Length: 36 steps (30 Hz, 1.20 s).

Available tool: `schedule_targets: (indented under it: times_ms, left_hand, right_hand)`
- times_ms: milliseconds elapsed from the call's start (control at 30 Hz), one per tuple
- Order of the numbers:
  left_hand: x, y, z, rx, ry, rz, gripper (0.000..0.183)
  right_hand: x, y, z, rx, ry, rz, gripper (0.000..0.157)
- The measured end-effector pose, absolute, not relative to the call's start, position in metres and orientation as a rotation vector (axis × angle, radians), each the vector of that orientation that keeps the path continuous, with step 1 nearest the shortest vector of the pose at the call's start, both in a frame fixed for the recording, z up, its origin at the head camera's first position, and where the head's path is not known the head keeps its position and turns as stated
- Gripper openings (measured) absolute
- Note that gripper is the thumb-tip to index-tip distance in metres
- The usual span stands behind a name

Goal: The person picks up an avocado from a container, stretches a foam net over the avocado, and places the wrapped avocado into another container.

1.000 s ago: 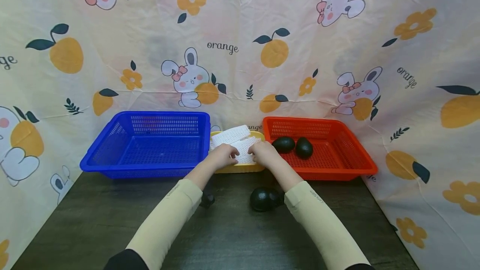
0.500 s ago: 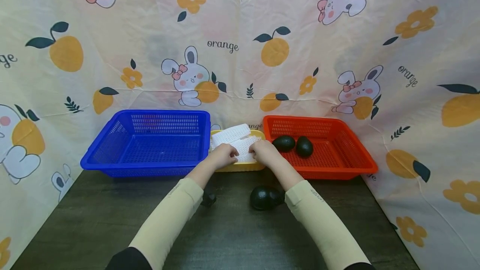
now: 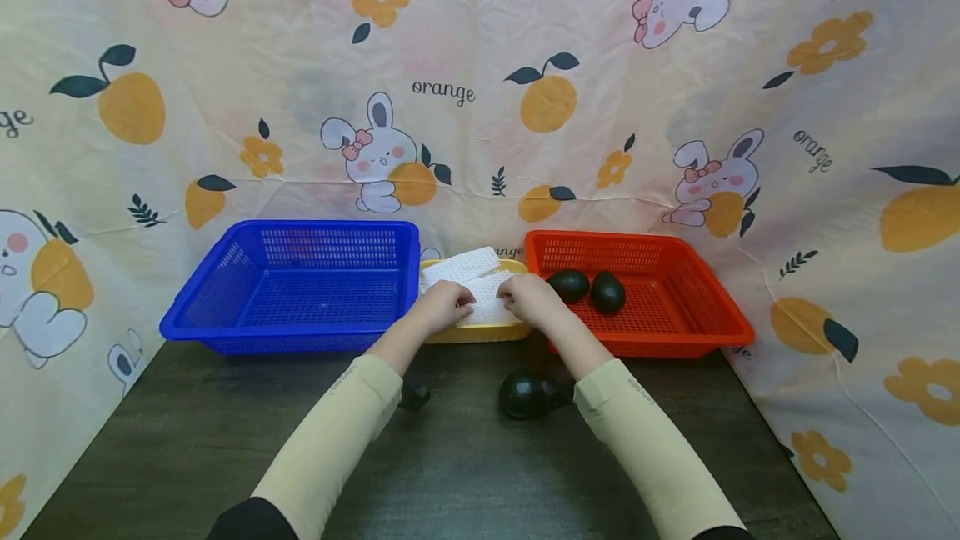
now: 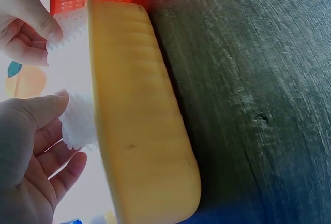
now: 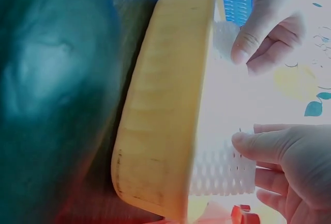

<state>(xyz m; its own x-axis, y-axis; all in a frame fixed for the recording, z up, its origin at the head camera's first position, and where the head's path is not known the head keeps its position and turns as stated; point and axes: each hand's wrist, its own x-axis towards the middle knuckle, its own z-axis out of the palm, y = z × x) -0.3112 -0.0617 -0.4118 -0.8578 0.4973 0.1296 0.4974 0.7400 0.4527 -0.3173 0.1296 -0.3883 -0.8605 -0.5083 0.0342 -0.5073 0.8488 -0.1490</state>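
Observation:
In the head view, a yellow basket (image 3: 480, 333) holds several white foam net sleeves (image 3: 463, 266). At its near side, my left hand (image 3: 441, 307) and right hand (image 3: 536, 303) grip opposite ends of one white foam net sleeve (image 3: 483, 300). The left wrist view has my left hand (image 4: 31, 151) pinching one end between thumb and fingers, just over the basket's rim (image 4: 101, 125). Thumb on top and fingers beneath, my right hand (image 5: 295, 167) holds the other end in the right wrist view. The sleeve's middle is washed out by glare there.
A blue basket (image 3: 300, 332) stands left of the yellow one. On the right, a red basket (image 3: 675, 344) holds two avocados (image 3: 568, 286). Another avocado (image 3: 525, 396) lies on the dark table (image 3: 465, 473); a dark object (image 3: 414, 397) is partly hidden by the left forearm.
Both hands have risen slightly in the head view, still holding the foam net sleeve's ends. The baskets and avocados have stayed in place.

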Motion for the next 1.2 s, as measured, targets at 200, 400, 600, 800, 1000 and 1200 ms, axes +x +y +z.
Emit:
schedule_targets:
  times_ms: [200,400,600,800,1000,1200]
  left_hand:
    - [-0.311,-0.063,-0.405,-0.825,-2.918,-0.804,0.017]
    - [-0.311,-0.064,-0.399,-0.796,-2.911,-0.824,0.018]
    - [-0.307,-0.066,-0.390,-0.829,-2.875,-0.849,0.017]
    - [-0.303,-0.070,-0.381,-0.821,-2.851,-0.875,0.017]
    - [-0.299,-0.074,-0.376,-0.821,-2.841,-0.896,0.019]
    - [-0.291,-0.080,-0.371,-0.820,-2.818,-0.932,0.020]
  right_hand:
    - [-0.315,0.133,-0.382,-0.809,3.020,-0.335,0.017]
    - [-0.312,0.135,-0.374,-0.836,3.026,-0.430,0.016]
    - [-0.308,0.138,-0.366,-0.853,3.041,-0.515,0.017]
    - [-0.301,0.141,-0.357,-0.919,3.061,-0.608,0.017]
    - [-0.294,0.142,-0.352,-0.962,3.072,-0.627,0.019]
    - [-0.285,0.143,-0.347,-1.000,3.078,-0.712,0.020]
